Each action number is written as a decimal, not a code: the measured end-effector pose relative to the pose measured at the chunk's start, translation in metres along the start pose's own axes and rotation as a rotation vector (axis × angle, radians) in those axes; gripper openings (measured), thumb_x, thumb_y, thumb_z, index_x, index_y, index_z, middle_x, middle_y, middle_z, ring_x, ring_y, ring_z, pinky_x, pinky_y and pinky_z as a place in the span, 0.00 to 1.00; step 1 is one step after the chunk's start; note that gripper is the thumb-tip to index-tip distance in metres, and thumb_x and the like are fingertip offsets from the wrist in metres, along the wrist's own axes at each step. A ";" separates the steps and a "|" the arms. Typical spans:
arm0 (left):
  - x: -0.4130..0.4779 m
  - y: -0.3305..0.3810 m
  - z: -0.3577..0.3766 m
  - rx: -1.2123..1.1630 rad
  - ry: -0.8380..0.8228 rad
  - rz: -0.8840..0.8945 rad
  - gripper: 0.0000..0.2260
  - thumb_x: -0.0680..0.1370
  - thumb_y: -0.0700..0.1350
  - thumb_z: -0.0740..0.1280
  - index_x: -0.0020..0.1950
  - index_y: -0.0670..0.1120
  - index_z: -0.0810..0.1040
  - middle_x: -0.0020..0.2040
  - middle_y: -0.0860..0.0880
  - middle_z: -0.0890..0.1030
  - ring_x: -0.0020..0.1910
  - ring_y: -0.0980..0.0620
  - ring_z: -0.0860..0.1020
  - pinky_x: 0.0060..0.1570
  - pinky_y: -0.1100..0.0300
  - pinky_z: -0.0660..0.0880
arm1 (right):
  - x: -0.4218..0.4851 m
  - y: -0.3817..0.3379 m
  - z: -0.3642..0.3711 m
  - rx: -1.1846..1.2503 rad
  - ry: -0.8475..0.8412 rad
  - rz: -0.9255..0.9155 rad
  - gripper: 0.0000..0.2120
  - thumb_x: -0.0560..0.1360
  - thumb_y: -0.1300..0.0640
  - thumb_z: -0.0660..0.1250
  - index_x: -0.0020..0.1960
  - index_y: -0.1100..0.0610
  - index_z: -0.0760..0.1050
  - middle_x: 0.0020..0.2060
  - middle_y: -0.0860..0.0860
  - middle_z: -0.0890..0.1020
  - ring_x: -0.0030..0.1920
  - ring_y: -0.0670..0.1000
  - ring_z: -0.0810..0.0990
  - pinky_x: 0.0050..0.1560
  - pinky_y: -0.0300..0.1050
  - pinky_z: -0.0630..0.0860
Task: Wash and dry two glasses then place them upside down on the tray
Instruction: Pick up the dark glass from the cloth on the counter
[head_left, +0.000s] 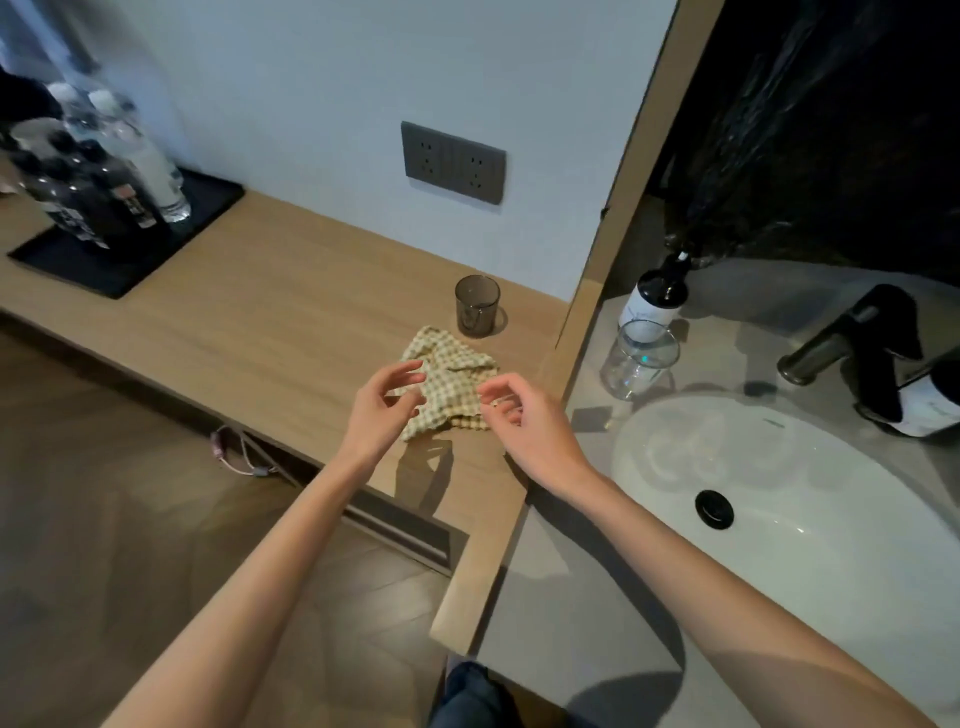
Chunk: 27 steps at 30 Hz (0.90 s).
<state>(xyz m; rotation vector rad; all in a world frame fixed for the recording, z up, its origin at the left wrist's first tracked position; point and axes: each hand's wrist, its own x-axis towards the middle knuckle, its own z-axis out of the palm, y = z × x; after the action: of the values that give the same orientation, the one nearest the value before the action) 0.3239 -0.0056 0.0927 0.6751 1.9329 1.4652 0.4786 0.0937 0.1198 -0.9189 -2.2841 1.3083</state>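
Note:
A smoky grey glass (477, 305) stands upright on the wooden counter near the wall. A clear glass (638, 358) stands upright on the grey vanity top, left of the white sink (810, 467). A crumpled yellow checked cloth (451, 379) lies on the wood between them. My left hand (382, 408) hovers at the cloth's left edge, fingers apart and curled. At the cloth's right edge is my right hand (524, 415), fingers loosely curled and holding nothing. A black tray (104, 270) sits at the far left.
Several water bottles (104, 171) stand on the black tray. A dark soap bottle (657, 301) stands behind the clear glass, and a dark faucet (841, 338) is right of it. A wall socket panel (452, 162) sits above the counter. A wooden divider separates counter and vanity.

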 end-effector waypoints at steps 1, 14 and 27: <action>0.006 -0.001 -0.004 0.015 0.004 0.013 0.14 0.78 0.37 0.63 0.62 0.49 0.74 0.56 0.48 0.79 0.52 0.50 0.80 0.54 0.54 0.78 | 0.009 -0.003 0.006 -0.019 0.005 -0.008 0.07 0.77 0.61 0.64 0.55 0.55 0.76 0.50 0.48 0.79 0.42 0.41 0.76 0.42 0.31 0.72; 0.125 -0.008 -0.005 0.109 -0.051 0.077 0.24 0.78 0.37 0.65 0.73 0.46 0.64 0.69 0.43 0.70 0.67 0.47 0.70 0.60 0.61 0.68 | 0.137 0.022 0.053 -0.116 0.194 0.271 0.22 0.76 0.66 0.62 0.68 0.54 0.65 0.68 0.54 0.65 0.65 0.51 0.69 0.54 0.30 0.59; 0.223 -0.035 0.036 0.118 -0.298 -0.023 0.30 0.77 0.27 0.60 0.76 0.44 0.57 0.75 0.42 0.61 0.74 0.45 0.60 0.69 0.58 0.63 | 0.214 0.070 0.074 -0.063 0.313 0.342 0.27 0.76 0.62 0.66 0.72 0.53 0.60 0.70 0.54 0.68 0.67 0.55 0.69 0.64 0.47 0.66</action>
<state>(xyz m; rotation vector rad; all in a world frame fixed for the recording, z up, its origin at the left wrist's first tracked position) 0.1973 0.1680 0.0150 0.8689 1.7963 1.1688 0.3050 0.2188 0.0184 -1.4737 -1.9949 1.1246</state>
